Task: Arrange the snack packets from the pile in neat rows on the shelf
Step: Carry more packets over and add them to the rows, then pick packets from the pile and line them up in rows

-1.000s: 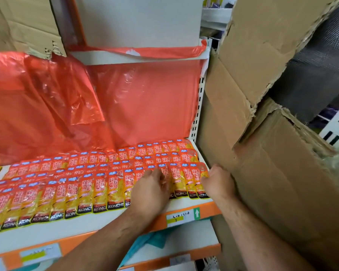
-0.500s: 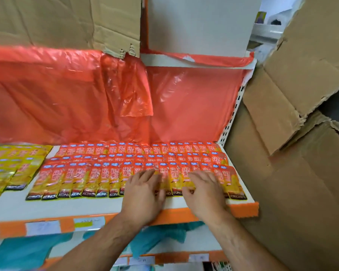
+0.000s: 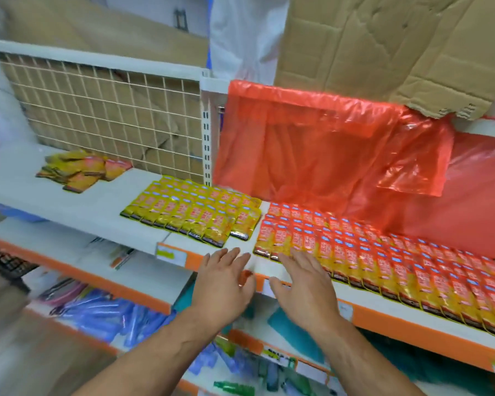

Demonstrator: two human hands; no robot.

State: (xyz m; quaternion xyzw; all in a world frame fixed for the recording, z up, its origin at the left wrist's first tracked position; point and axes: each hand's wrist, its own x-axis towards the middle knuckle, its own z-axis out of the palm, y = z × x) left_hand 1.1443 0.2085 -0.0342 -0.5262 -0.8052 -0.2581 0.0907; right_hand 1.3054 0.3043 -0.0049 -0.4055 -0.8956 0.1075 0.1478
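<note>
Over shelf [image 3: 92, 210] edge, left hand [image 3: 223, 284] and right hand [image 3: 303, 287] are hovering flat, empty. Probably going for pile [image 3: 80, 170] next: grabbing small batches, keeping rows [image 3: 355, 252] square.

1. Two grips: left grip [image 3: 223, 284], right grip [image 3: 306, 287].
2. One loose pile of packets [image 3: 80, 170].
3. Two laid-out blocks: yellow packets [image 3: 192, 215], red packets [image 3: 383, 258]; single packets too many to count.
4. One red plastic sheet [image 3: 326, 150].

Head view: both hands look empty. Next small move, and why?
Probably reach the left hand toward the loose packet pile and take a few. Both it and the right hand are open and empty at the shelf edge, and the yellow rows have bare shelf left of them.
</note>
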